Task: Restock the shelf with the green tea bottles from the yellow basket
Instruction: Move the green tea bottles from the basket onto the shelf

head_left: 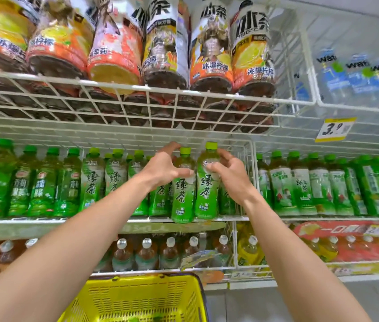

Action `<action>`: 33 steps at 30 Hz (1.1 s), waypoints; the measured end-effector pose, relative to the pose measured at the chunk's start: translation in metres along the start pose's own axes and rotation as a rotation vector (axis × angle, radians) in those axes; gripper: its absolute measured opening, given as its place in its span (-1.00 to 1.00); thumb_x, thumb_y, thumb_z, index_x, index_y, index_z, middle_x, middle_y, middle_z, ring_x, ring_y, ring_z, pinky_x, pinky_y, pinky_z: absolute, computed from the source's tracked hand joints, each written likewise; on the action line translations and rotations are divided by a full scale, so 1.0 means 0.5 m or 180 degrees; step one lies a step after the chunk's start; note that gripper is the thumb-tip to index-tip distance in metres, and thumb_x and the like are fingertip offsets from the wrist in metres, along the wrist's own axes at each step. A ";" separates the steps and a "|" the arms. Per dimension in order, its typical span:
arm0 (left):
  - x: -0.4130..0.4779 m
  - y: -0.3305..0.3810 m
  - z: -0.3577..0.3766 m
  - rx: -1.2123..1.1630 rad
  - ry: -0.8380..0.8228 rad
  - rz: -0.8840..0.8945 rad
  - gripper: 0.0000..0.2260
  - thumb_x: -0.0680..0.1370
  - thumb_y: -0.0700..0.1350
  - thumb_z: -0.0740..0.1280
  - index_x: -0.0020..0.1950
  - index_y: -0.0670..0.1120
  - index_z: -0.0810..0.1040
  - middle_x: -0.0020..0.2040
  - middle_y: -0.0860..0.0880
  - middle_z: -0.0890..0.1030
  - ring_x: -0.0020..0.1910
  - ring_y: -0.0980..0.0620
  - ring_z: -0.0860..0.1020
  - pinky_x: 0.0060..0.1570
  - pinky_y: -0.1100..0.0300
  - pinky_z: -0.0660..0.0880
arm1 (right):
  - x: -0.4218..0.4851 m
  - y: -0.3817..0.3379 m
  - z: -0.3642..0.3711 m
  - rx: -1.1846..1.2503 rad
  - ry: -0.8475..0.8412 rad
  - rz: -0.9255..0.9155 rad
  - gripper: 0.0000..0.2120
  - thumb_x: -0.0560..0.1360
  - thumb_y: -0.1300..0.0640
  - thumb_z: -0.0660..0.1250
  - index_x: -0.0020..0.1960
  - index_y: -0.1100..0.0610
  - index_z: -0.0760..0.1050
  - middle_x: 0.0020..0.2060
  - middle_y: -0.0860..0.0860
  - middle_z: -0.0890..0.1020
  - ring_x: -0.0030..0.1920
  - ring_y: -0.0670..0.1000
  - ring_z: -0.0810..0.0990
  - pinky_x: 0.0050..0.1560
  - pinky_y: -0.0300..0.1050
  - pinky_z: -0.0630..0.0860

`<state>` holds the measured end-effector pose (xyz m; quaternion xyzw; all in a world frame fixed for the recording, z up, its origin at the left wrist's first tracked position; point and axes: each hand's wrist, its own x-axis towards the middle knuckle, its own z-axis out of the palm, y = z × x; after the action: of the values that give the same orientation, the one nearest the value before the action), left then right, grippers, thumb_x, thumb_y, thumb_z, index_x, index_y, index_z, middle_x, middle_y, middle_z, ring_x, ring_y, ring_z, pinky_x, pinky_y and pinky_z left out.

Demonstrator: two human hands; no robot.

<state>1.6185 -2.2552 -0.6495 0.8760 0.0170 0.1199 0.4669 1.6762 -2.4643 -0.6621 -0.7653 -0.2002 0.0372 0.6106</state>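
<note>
Two green tea bottles with light green caps stand upright at the front edge of the middle wire shelf (230,219). My left hand (164,167) grips the shoulder of the left bottle (183,196). My right hand (229,173) curls round the upper part of the right bottle (206,194). More green tea bottles (92,180) fill the row behind and to the left. The yellow basket (137,298) sits low in the middle, below my arms, with a hint of green at its bottom.
Big iced tea bottles (165,47) lie on the wire shelf above. Other green drinks (300,184) stand to the right, brown tea bottles (146,252) on the shelf below. A wire divider (252,177) runs just right of my right hand. A yellow price tag (335,129) hangs overhead.
</note>
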 end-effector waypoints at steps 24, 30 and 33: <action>0.099 0.017 0.003 0.1054 -0.0136 -0.0134 -0.37 0.29 0.01 0.62 0.29 -0.01 0.49 0.09 0.01 0.60 0.04 -0.04 0.59 -0.07 0.18 0.49 | 0.121 0.014 -0.052 -0.2019 -0.0346 0.0167 -0.54 0.23 -0.20 0.66 0.04 -0.07 0.66 -0.10 -0.24 0.71 -0.09 -0.24 0.66 -0.15 -0.40 0.50; 0.129 -0.022 0.020 0.1232 -0.0293 -0.0226 -0.34 0.35 -0.06 0.57 0.39 -0.10 0.41 0.18 -0.09 0.59 0.08 -0.09 0.60 0.14 0.02 0.59 | 0.154 0.057 -0.109 -0.2656 -0.0160 0.0493 -0.66 0.34 0.03 0.64 -0.11 -0.01 0.48 -0.22 -0.19 0.54 -0.12 -0.08 0.54 -0.28 -0.44 0.38; 0.150 -0.037 0.027 0.1395 -0.0517 -0.0228 -0.26 0.41 -0.01 0.54 0.51 -0.09 0.29 0.38 -0.12 0.49 0.27 -0.14 0.53 0.29 -0.03 0.50 | 0.176 0.103 -0.105 -0.2711 -0.0051 0.0672 -0.61 0.26 -0.05 0.64 -0.04 0.10 0.60 -0.15 -0.05 0.67 -0.07 0.01 0.66 -0.09 -0.14 0.59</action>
<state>1.6958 -2.2454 -0.6574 0.9621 0.0360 0.0258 0.2692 1.7860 -2.4904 -0.6814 -0.9647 -0.1231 0.0194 0.2318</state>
